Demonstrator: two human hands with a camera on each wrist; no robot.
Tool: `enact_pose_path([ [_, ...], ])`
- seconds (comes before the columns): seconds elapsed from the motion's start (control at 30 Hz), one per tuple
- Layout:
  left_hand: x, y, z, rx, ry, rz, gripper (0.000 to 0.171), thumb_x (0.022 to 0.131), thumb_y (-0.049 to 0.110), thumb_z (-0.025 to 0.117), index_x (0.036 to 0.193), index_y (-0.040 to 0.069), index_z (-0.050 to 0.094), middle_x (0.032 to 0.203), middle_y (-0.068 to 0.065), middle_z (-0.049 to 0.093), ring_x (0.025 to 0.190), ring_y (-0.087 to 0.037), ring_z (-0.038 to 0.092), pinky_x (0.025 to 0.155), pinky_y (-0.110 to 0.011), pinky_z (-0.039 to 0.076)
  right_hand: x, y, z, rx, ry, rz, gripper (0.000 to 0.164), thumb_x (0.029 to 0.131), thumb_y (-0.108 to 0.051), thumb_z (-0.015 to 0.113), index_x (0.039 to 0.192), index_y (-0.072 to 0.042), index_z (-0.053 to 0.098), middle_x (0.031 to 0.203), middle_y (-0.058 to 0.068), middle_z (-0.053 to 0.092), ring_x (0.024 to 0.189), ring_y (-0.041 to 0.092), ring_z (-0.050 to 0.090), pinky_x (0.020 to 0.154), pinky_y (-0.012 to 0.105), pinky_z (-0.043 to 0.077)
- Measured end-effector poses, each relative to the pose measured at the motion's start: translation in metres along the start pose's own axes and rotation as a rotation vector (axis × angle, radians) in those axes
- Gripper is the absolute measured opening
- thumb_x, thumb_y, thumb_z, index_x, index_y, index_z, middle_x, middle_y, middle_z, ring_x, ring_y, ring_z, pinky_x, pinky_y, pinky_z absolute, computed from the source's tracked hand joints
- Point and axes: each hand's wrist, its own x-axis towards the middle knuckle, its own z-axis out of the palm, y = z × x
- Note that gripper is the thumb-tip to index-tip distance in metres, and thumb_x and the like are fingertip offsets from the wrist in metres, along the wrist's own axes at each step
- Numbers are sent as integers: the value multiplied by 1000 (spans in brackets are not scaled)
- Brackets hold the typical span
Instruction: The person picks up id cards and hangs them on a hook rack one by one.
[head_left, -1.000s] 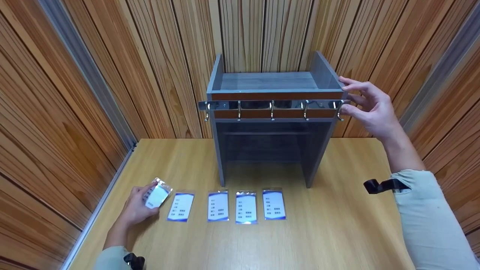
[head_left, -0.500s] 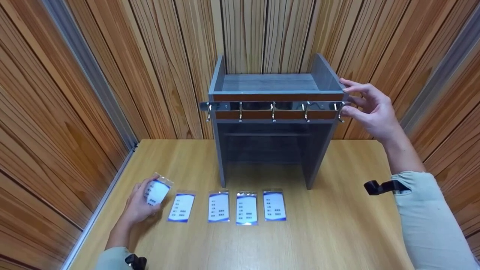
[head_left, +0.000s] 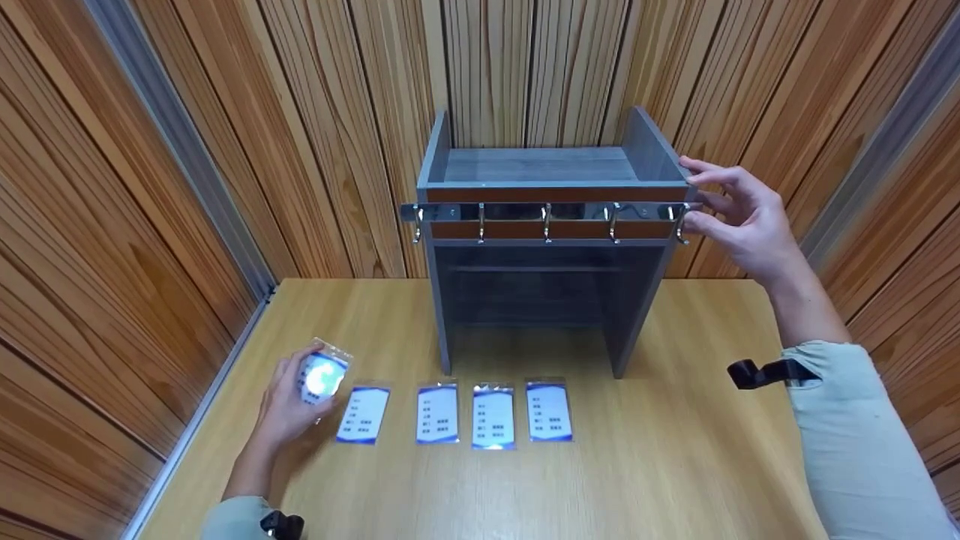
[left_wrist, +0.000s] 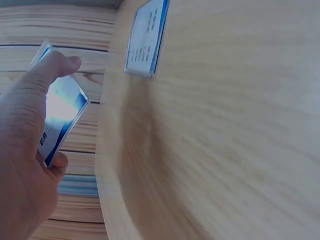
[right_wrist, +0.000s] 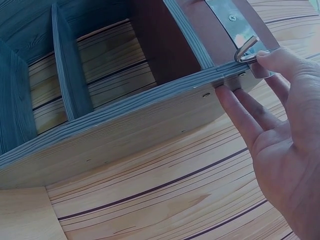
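The left hand (head_left: 289, 409), opened only as wide as the badge card (head_left: 324, 379), pinches it above the table (head_left: 525, 487), its long axis leaning right at the top; the hook rail (head_left: 514, 213), whose right end the right hand (head_left: 750, 217) pinches, lies higher, to the right

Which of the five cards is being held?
The leftmost card in the head view, gripped by the left hand; the other four cards lie flat on the table, untouched.
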Motion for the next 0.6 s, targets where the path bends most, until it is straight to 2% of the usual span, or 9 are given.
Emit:
enact_pose_path([
  [0.1, 0, 5, 5, -2, 20, 0, 93, 80, 15, 84, 152, 46, 32, 139, -15, 43, 126, -40, 47, 98, -60, 41, 0, 0, 0, -15, 5, 4, 43, 89, 16, 61, 130, 11, 53, 156, 19, 45, 129, 22, 64, 91, 27, 58],
  [0.3, 0, 16, 13, -34, 72, 33, 92, 80, 15, 84, 151, 42, 34, 137, -14, 45, 118, -35, 51, 90, -44, 42, -1, 2, 0, -18, -2, 8, 43, 90, 16, 61, 132, 9, 52, 156, 19, 45, 131, 21, 63, 90, 27, 59],
  [0.53, 5, 35, 22, -145, 137, 93, 92, 77, 11, 86, 150, 36, 37, 143, -13, 44, 123, -35, 50, 96, -51, 45, -2, 0, 1, -24, 0, 4, 43, 90, 15, 61, 132, 9, 52, 157, 19, 44, 132, 20, 62, 91, 26, 58],
  [0.6, 8, 40, 25, -157, 169, 124, 91, 76, 11, 87, 150, 34, 39, 145, -12, 45, 122, -34, 51, 93, -49, 45, -2, -1, 1, -18, -4, 1, 43, 90, 15, 60, 132, 8, 53, 157, 19, 44, 133, 20, 62, 92, 26, 57],
])
